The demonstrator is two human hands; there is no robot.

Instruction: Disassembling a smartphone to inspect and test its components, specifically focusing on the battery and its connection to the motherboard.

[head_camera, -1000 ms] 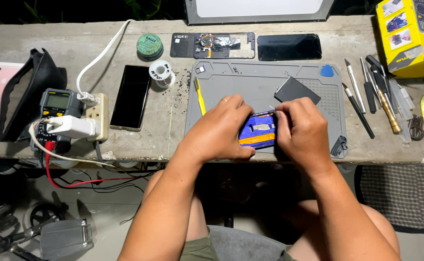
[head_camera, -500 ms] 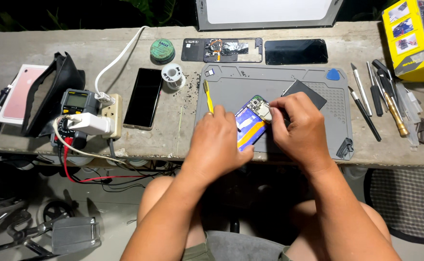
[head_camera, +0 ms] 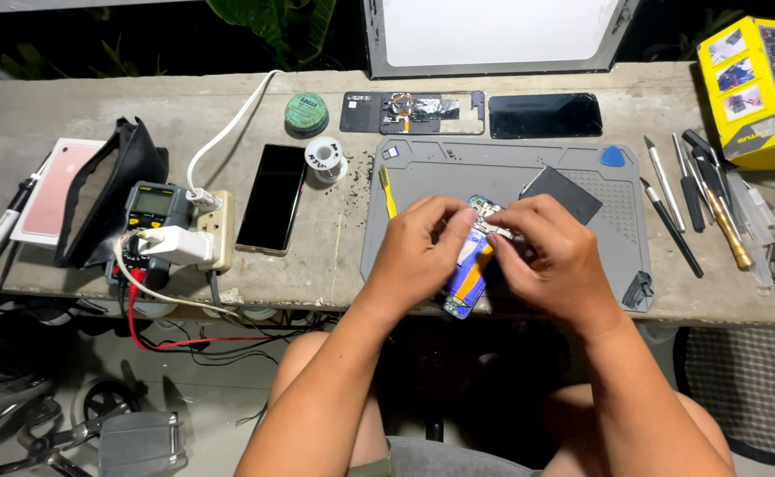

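Observation:
Over the grey work mat (head_camera: 511, 168), both hands hold an opened phone (head_camera: 468, 278) with its blue and orange insides showing. My left hand (head_camera: 418, 252) grips the phone's left side, fingers curled over its top. My right hand (head_camera: 551, 256) rests on the right side, fingertips pinched at the circuit board near the phone's top end. Whether a small tool sits in those fingers cannot be told. The phone's lower end juts past the bench's front edge.
A black panel (head_camera: 561, 194), yellow pry tool (head_camera: 388, 191) and blue pick (head_camera: 612, 156) lie on the mat. Screwdrivers and tweezers (head_camera: 696, 199) lie right, a yellow box (head_camera: 758, 84) beyond. A dark phone (head_camera: 272, 197), solder spool (head_camera: 323, 159), multimeter (head_camera: 151, 212) and power strip (head_camera: 215, 230) sit left.
The view shifted, so the bench sits lower in frame. The phone turned from lying crosswise to nearly upright between my hands, and my right fingers moved to its top end.

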